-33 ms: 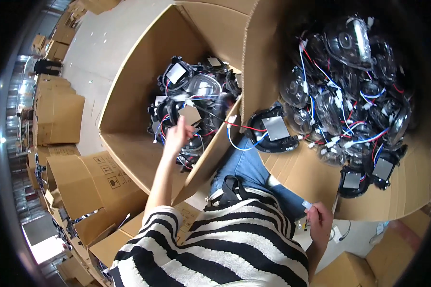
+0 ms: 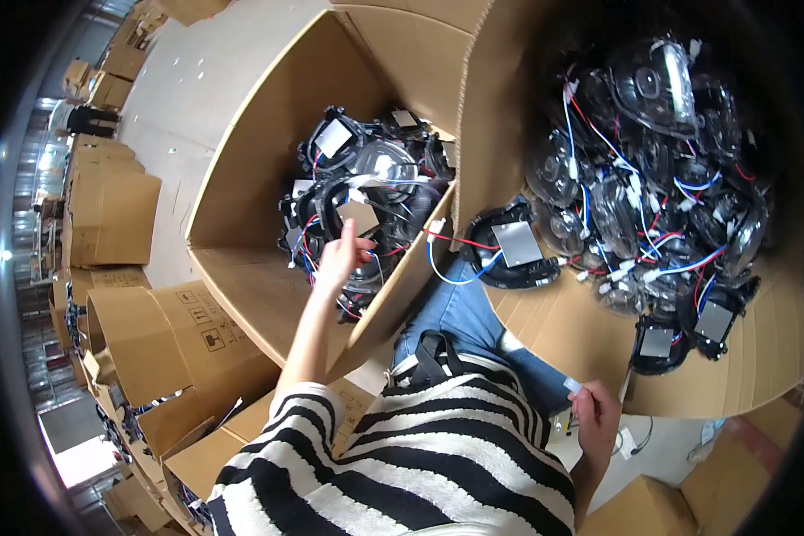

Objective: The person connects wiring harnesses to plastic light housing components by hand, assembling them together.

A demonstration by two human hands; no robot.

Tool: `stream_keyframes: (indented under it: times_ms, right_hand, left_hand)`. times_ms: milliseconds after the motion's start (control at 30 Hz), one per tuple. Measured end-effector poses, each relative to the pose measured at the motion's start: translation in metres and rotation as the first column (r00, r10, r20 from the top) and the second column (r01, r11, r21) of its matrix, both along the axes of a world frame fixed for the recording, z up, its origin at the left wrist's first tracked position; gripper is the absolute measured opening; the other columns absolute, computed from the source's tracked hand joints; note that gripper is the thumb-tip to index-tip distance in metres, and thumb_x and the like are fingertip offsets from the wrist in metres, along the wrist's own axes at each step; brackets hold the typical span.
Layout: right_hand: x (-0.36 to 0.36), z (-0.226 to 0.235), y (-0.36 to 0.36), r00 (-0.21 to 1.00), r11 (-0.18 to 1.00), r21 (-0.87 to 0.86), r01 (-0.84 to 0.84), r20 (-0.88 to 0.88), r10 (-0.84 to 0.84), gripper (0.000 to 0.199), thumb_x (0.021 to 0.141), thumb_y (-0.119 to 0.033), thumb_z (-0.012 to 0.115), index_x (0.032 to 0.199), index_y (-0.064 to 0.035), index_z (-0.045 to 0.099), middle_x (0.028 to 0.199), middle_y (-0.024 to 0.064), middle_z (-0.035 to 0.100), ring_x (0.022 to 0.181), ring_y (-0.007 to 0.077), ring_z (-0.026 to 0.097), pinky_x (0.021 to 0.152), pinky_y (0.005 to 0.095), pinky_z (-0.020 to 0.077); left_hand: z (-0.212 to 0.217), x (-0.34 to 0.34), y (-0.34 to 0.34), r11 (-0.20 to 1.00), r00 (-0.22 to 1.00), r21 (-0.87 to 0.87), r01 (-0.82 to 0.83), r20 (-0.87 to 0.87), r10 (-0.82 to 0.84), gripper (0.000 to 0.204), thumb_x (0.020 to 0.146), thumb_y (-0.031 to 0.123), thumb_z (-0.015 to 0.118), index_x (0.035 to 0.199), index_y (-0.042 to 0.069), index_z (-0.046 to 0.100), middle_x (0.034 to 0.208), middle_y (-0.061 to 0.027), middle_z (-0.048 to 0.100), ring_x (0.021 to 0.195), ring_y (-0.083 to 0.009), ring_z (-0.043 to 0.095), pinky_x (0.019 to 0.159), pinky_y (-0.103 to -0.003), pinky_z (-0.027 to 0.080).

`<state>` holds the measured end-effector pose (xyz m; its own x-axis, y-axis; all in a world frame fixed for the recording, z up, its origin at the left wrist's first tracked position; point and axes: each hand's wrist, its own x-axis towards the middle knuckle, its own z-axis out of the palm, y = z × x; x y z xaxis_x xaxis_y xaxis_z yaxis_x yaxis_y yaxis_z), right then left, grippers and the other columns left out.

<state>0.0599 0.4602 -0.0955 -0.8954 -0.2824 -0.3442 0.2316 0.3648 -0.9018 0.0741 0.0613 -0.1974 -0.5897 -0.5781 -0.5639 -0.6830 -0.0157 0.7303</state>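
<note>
In the open carton on the left, my left hand (image 2: 338, 261) is closed at the near edge of a black lamp unit (image 2: 357, 217), its thumb against the square grey-brown plate. Other black lamp units with clear lenses (image 2: 387, 162) and coloured wires lie heaped around it. My right hand (image 2: 596, 415), low on the right beside my jeans, pinches a small whitish piece (image 2: 572, 385) between thumb and finger; its exact kind is too small to tell. A single lamp unit with a silver plate (image 2: 516, 245) rests between the two cartons, its red and blue wires reaching left to a white connector (image 2: 436, 227).
A second carton (image 2: 732, 384) on the right holds a tall pile of clear-lensed lamp units (image 2: 613, 201). The left carton's wall (image 2: 384, 299) stands between my left arm and my legs. More cartons (image 2: 174, 335) line the left, and a person (image 2: 92, 121) stands far off.
The whole view has shifted slightly. My left hand stays at the same lamp unit, and my right hand keeps its pinch on the whitish piece.
</note>
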Motion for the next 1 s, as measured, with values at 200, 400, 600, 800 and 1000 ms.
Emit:
stream_keyframes:
  times_ms: [200, 400, 600, 800, 1000]
  right_hand:
    - [-0.004, 0.001, 0.002, 0.999, 0.998, 0.038, -0.048, -0.021, 0.049, 0.009, 0.075, -0.004, 0.046, 0.067, 0.0002, 0.048, 0.058, 0.0048, 0.05, 0.048, 0.0087, 0.042, 0.044, 0.021, 0.0313]
    - [0.009, -0.029, 0.01, 0.985, 0.994, 0.003, 0.105, 0.139, -0.104, 0.013, 0.079, -0.005, 0.044, 0.069, -0.0011, 0.05, 0.058, 0.0026, 0.048, 0.048, 0.0051, 0.04, 0.043, 0.0171, 0.0332]
    - [0.008, -0.018, -0.01, 0.99, 0.995, 0.001, -0.103, 0.096, 0.102, 0.017, 0.08, -0.007, 0.043, 0.067, 0.0002, 0.049, 0.056, 0.0017, 0.046, 0.048, 0.0052, 0.039, 0.042, 0.0178, 0.0291]
    - [0.009, -0.005, -0.022, 0.991, 0.992, -0.019, -0.121, 0.061, 0.122, 0.012, 0.077, -0.005, 0.044, 0.069, 0.0012, 0.05, 0.057, 0.003, 0.048, 0.052, 0.008, 0.042, 0.048, 0.0206, 0.0332]
    - [-0.004, 0.012, -0.032, 0.988, 0.98, -0.152, -0.125, 0.068, 0.136, 0.006, 0.077, -0.004, 0.047, 0.075, 0.0009, 0.051, 0.061, 0.0057, 0.049, 0.053, 0.0092, 0.044, 0.049, 0.0217, 0.0348]
  left_hand:
    - [-0.009, -0.044, 0.018, 0.946, 0.926, 0.302, -0.117, -0.31, 0.214, 0.036, 0.084, 0.032, 0.044, 0.084, -0.001, 0.057, 0.066, -0.0016, 0.053, 0.053, -0.0047, 0.043, 0.049, -0.016, 0.034]
    - [0.033, -0.06, 0.051, 0.725, 0.624, 0.686, 0.068, -0.596, 0.505, 0.023, 0.083, 0.019, 0.044, 0.088, -0.002, 0.053, 0.08, -0.0069, 0.054, 0.066, -0.0131, 0.048, 0.062, -0.022, 0.041]
    - [0.081, -0.04, 0.129, 0.726, 0.722, 0.532, 0.435, -0.688, 0.071, 0.027, 0.087, 0.026, 0.041, 0.09, 0.003, 0.055, 0.059, 0.0042, 0.044, 0.055, -0.0033, 0.038, 0.051, -0.017, 0.031]
    - [0.082, -0.04, 0.143, 0.423, 0.562, 0.395, 0.815, -0.715, -0.416, 0.027, 0.088, 0.021, 0.038, 0.103, 0.003, 0.053, 0.066, 0.0034, 0.045, 0.059, -0.0044, 0.04, 0.056, -0.019, 0.036]
    - [0.092, -0.026, 0.162, 0.586, 0.437, -0.031, 0.81, -0.635, -0.638, 0.018, 0.079, 0.005, 0.051, 0.095, -0.001, 0.055, 0.079, -0.0099, 0.057, 0.072, -0.0172, 0.056, 0.066, -0.027, 0.043]
